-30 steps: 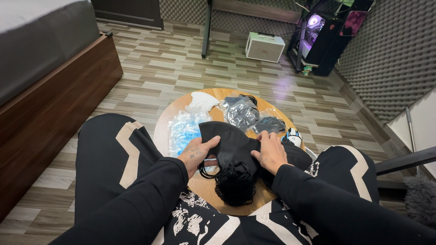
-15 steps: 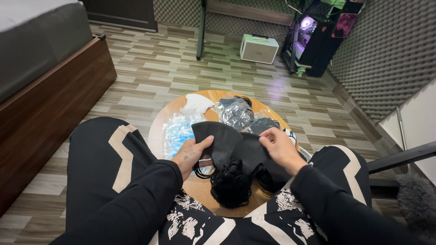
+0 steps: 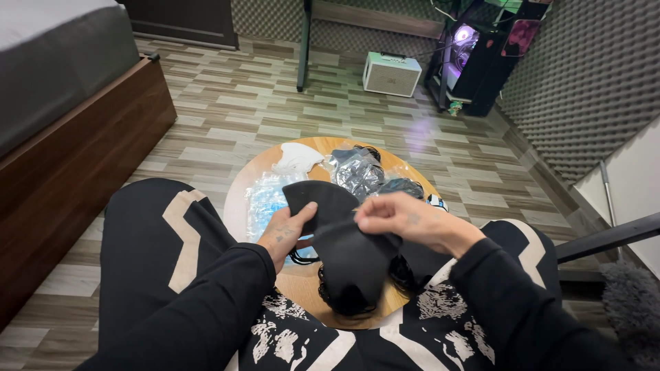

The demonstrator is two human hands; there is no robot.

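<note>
I hold a black cloth mask point(image 3: 340, 233) up over the round wooden table point(image 3: 237, 196) between my knees. My left hand point(image 3: 285, 233) grips its left edge, thumb on top and fingers curled underneath. My right hand point(image 3: 399, 220) pinches the fold near the middle, fingertips closed on the cloth.

As far as I can judge, the work is partly through. The mask looks folded roughly in half but not yet flattened or set down. Under it lies a dark heap of more black masks point(image 3: 357, 288) with looped ear cords, which seem still unsorted. Farther back on the table rest a white mask point(image 3: 297, 158), a clear plastic bag with something blue inside point(image 3: 265, 203), and a crinkled clear bag of dark items point(image 3: 357, 172).

The mask's long axis runs from upper left, by my left thumb, down to the lower right toward my lap. Its rounded end points away from me.
</note>
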